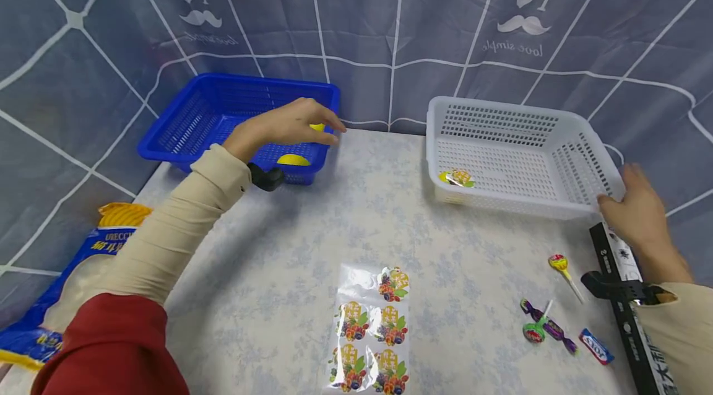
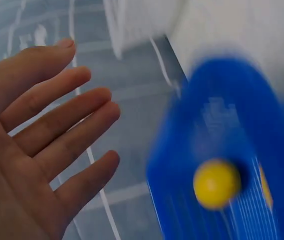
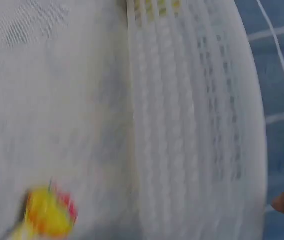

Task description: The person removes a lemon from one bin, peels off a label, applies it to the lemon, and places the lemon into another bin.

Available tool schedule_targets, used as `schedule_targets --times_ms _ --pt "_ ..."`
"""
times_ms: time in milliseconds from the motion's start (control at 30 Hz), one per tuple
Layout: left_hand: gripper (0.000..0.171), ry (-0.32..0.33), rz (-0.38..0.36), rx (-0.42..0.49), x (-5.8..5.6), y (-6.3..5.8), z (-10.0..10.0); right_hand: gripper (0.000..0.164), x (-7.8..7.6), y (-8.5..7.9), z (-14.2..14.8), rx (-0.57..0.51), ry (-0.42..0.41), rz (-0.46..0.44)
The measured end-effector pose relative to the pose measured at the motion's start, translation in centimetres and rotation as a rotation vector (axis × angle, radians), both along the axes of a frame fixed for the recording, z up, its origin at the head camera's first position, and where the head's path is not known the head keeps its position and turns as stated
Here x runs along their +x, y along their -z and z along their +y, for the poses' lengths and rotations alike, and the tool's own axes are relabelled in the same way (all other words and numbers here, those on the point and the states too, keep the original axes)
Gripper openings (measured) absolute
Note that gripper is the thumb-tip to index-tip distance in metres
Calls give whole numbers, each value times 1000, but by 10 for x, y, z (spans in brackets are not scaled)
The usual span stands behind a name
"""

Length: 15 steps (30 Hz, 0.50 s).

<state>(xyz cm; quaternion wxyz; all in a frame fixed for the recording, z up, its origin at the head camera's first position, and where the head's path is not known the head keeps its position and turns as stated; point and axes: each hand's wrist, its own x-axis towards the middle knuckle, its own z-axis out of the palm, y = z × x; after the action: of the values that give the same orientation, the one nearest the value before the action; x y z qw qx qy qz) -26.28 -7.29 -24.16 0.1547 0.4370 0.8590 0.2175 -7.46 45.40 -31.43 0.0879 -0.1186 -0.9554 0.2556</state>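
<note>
My left hand [image 1: 298,122] hovers over the right end of a blue basket [image 1: 161,148], fingers spread and nothing in the palm [image 2: 27,175] in the left wrist view. Two yellow things lie in that basket; the nearer yellow piece [image 1: 293,160] is partly covered by the basket wall, and one appears as a yellow ball [image 2: 216,184] in the left wrist view. At the right end of a white basket [image 1: 501,200] is my right hand [image 1: 637,212], its thumb overlapping the rim corner in the head view. A candy in a yellow printed wrapper [image 1: 458,177] lies inside the white basket.
A clear sticker sheet [image 1: 370,330] lies mid-table. On the right are a yellow lollipop [image 1: 559,263], a green lollipop [image 1: 533,332], a purple-wrapped candy [image 1: 557,330], a blue-wrapped candy [image 1: 596,346] and a long black box [image 1: 618,296]. A blue pasta bag [image 1: 72,283] is at left.
</note>
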Motion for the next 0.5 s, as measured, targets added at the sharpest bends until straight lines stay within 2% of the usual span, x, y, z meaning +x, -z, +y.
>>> schedule_targets --times_ms 100,300,400,500 --pt "37 -38 -36 -70 -12 -4 -25 65 -13 -8 -31 37 -43 84" --pt "41 -95 -118 -234 -32 -8 -58 66 -39 -24 -100 -22 -230 104" --pt "41 -98 -164 -273 -39 0 -66 64 -52 -27 -135 -43 -312 124" --pt "40 -115 -228 -250 -44 15 -71 61 -66 -24 -170 -59 -412 160"
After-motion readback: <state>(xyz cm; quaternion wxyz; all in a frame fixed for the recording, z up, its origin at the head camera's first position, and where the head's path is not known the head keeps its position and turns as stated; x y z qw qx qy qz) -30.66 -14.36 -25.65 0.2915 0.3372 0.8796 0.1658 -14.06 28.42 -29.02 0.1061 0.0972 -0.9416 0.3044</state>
